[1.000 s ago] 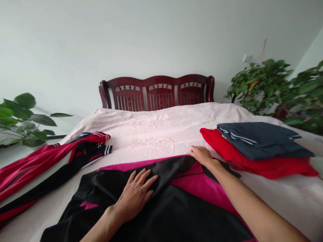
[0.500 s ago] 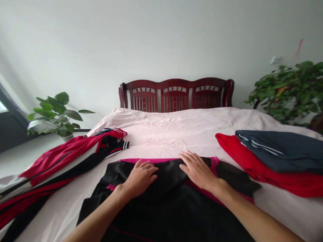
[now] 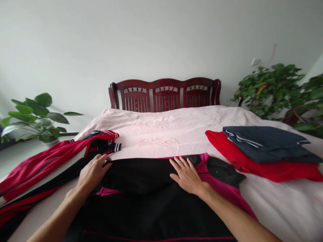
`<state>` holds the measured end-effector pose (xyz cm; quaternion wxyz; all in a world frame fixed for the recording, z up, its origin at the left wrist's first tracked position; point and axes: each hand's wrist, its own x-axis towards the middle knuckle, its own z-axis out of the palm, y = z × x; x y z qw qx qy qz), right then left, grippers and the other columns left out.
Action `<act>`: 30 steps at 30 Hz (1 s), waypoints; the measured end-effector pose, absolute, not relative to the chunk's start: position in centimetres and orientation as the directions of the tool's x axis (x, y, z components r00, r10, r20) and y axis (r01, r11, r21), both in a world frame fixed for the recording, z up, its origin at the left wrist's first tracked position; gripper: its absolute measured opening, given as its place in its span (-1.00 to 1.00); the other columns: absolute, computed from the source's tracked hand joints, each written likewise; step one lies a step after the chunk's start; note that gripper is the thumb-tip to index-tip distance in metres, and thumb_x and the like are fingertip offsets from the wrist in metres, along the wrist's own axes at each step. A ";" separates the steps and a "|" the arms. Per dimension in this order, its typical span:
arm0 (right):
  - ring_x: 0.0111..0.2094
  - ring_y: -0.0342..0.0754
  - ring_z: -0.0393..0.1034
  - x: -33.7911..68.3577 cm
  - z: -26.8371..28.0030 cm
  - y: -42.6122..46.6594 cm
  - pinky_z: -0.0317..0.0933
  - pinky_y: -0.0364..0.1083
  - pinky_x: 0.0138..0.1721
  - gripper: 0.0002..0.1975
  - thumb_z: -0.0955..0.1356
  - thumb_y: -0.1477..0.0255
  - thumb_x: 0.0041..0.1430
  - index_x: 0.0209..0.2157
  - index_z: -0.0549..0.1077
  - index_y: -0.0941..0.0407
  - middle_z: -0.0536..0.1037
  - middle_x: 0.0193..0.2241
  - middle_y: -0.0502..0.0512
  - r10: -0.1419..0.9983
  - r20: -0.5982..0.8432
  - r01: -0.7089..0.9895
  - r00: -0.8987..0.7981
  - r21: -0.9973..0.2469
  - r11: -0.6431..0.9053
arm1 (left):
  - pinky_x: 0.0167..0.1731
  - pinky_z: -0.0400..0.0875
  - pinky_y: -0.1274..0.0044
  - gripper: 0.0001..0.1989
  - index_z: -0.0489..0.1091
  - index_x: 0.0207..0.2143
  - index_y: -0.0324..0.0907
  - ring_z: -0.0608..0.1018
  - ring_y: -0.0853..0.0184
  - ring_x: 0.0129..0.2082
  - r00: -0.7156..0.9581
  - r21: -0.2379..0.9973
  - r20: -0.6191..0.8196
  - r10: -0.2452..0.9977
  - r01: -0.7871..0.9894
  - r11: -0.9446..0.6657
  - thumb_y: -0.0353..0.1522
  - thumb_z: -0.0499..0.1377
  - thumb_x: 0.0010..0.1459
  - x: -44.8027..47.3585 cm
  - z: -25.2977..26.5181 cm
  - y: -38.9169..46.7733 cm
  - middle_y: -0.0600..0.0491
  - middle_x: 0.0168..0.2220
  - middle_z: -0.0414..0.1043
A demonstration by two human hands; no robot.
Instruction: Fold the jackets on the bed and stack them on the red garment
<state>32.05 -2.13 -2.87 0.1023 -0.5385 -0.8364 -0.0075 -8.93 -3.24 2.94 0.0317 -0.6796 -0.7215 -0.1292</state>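
Observation:
A black garment with magenta panels and piping [image 3: 151, 205], its exact kind unclear, lies spread on the bed in front of me. My left hand [image 3: 94, 169] is closed at its far left corner, pinching the black cloth between thumb and fingers. Flat on the far part of the garment rests my right hand [image 3: 186, 174], fingers spread and pointing away. Beyond its fingertips a magenta panel [image 3: 203, 164] shows, and a black sleeve-like piece [image 3: 224, 171] sticks out on the right.
Red, white and navy striped sportswear [image 3: 50, 164] lies along the left side. On the right, a folded navy garment [image 3: 262, 143] rests on a red one [image 3: 234, 158]. Pink sheet [image 3: 151, 134] covers the bed, with a wooden headboard [image 3: 166, 95] behind and plants [image 3: 40, 114] at both sides.
My left hand has moved left to the garment's corner and closed on it. The far edge now lies straighter, with more magenta showing at right. The view has turned slightly right.

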 end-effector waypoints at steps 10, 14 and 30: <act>0.36 0.19 -0.03 32.0 -3.1 -2.3 -0.23 0.29 0.33 -0.37 0.14 0.06 0.35 0.35 0.12 0.04 0.15 0.35 0.20 0.903 0.191 0.900 -0.385 -0.138 0.413 | 0.28 0.06 0.26 -0.55 0.38 0.18 -0.09 0.26 0.07 0.30 0.279 -0.121 0.316 0.907 0.960 -0.253 -0.21 0.01 0.31 -3.3 2.0 -3.4 -0.08 0.25 0.33; 0.35 0.13 -0.01 32.7 -3.4 -2.0 -0.21 0.23 0.34 -0.39 0.11 0.08 0.37 0.35 0.12 0.02 0.18 0.34 0.14 0.885 0.209 0.883 -0.416 -0.143 0.448 | 0.30 0.02 0.20 -0.51 0.34 0.21 -0.10 0.26 0.07 0.31 0.256 -0.086 0.185 0.949 0.966 -0.244 -0.20 0.06 0.28 -2.2 -1.6 -4.2 -0.08 0.27 0.30; 0.01 0.17 0.43 42.3 1.8 3.3 0.28 0.07 -0.06 -0.54 0.14 0.28 0.33 0.15 0.36 0.13 0.48 0.03 0.36 0.902 0.061 0.862 0.427 -0.327 -0.386 | 0.31 0.02 0.26 -0.46 0.30 0.25 -0.15 0.30 0.12 0.30 0.249 -0.170 0.296 0.922 0.964 -0.205 -0.19 0.02 0.27 -3.4 -5.0 -4.0 -0.07 0.27 0.30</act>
